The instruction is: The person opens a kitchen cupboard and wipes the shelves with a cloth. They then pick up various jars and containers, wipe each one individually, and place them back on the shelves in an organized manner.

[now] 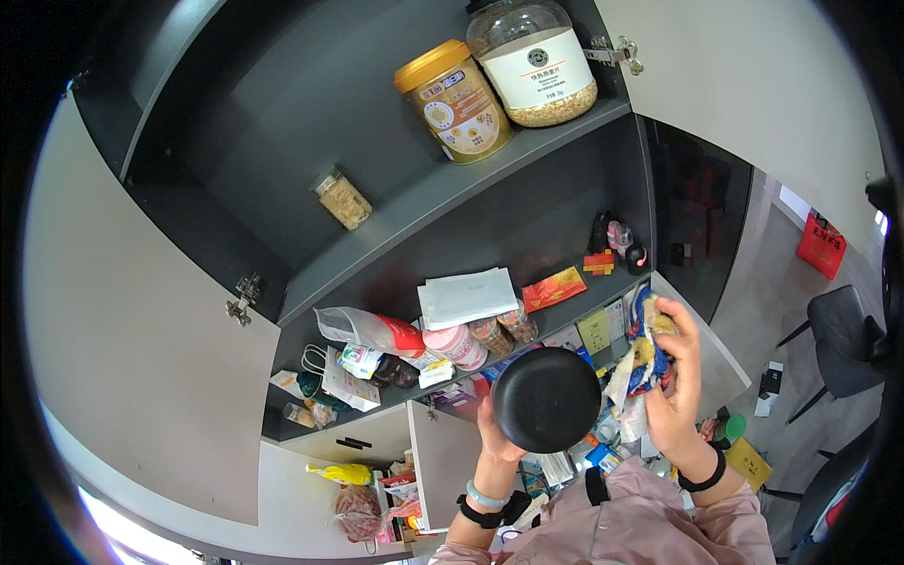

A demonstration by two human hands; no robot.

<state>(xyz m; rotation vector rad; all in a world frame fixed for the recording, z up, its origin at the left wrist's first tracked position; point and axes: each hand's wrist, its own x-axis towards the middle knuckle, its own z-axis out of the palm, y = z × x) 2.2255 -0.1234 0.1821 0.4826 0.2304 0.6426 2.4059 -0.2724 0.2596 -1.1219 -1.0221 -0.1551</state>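
Note:
My left hand (496,431) grips a round black lidded container or lid (547,400) by its lower left edge. A crumpled blue, yellow and white cloth (639,357) is bunched in my right hand (676,385), just right of the round black thing. Above them stand open cabinet shelves. On the upper shelf (452,194) are a gold tin (462,106), a large clear jar of oats (540,78) and a small jar with pale contents (342,199). White papers (470,296), a pink-lidded tub (455,345) and small brown-filled jars lie on the shelf below.
Open cabinet doors (134,339) flank the shelves at left and right (763,92). Plastic bags and a paper bag (349,378) crowd the lower shelf's left end. An open lower cupboard holds a yellow packet (342,474). At right are a grey chair (840,342) and a red bag (821,247).

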